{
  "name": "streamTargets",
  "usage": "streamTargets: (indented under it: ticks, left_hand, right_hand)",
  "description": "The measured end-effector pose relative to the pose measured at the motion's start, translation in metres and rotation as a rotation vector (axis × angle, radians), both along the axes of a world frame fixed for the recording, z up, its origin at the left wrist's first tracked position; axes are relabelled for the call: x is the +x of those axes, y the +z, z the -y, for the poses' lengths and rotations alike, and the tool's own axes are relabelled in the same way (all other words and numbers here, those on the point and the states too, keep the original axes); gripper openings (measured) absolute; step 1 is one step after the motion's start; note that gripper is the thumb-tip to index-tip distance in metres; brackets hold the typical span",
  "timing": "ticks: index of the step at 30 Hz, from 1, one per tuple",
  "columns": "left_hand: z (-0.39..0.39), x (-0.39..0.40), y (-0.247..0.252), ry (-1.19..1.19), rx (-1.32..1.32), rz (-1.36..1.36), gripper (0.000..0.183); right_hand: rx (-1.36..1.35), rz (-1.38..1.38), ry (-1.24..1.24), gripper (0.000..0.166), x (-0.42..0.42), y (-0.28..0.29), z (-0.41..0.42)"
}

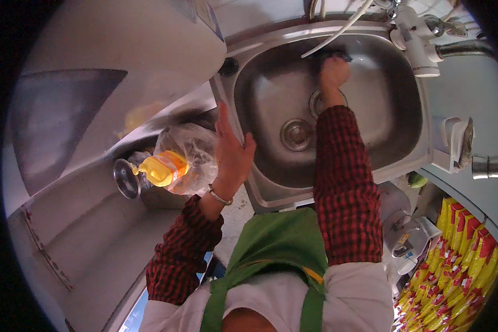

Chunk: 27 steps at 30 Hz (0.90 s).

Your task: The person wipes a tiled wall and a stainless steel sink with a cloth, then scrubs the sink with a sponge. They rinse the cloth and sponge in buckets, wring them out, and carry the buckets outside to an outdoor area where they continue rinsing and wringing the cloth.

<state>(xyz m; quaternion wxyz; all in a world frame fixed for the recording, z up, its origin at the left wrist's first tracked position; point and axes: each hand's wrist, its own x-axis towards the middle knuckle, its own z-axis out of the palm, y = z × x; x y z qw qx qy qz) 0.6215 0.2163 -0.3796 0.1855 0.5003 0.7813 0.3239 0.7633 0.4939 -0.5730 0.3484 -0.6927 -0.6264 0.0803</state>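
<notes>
In front of me is a stainless steel sink (382, 95) with a round drain strainer (297, 135) in its floor. Reaching into the basin, my right hand (335, 75) is closed on a dark scrubber or cloth (345, 55) pressed to the far wall; the fist partly hides it. A round metal ring (314, 103) lies on the basin floor, partly behind my right wrist. My left hand (234, 155) is at the sink's left rim, thumb spread from the fingers, with nothing in it. Beside it are a yellow pump bottle (166, 168) and a clear plastic bag (191, 141).
A thin white hose (336, 37) hangs over the basin's far side. At the upper right is a white faucet fitting (417, 45). A large pale appliance (149, 45) stands at left. Yellow and red packets (452, 265) hang at lower right, near a clear plastic container (402, 236).
</notes>
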Motion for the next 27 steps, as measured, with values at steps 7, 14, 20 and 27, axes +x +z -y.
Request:
streamTargets:
  ticks: [7, 14, 20, 27]
  left_hand:
    - [0.001, -0.004, -0.010, 0.032, -0.022, -0.008, 0.078]
    - [0.002, -0.001, -0.005, 0.037, 0.030, 0.038, 0.078]
    - [-0.003, 0.002, -0.001, 0.129, 0.003, 0.187, 0.077]
    - [0.009, 0.002, -0.009, 0.228, 0.054, 0.219, 0.079]
  right_hand:
    - [-0.118, 0.181, 0.593, 0.012, -0.117, 0.040, 0.130]
    - [-0.045, 0.487, 0.583, 0.012, 0.014, 0.063, 0.026]
    - [0.161, 1.100, 0.915, 0.021, 0.162, 0.085, -0.022]
    - [-0.440, 1.241, 1.359, 0.012, 0.184, 0.106, 0.067]
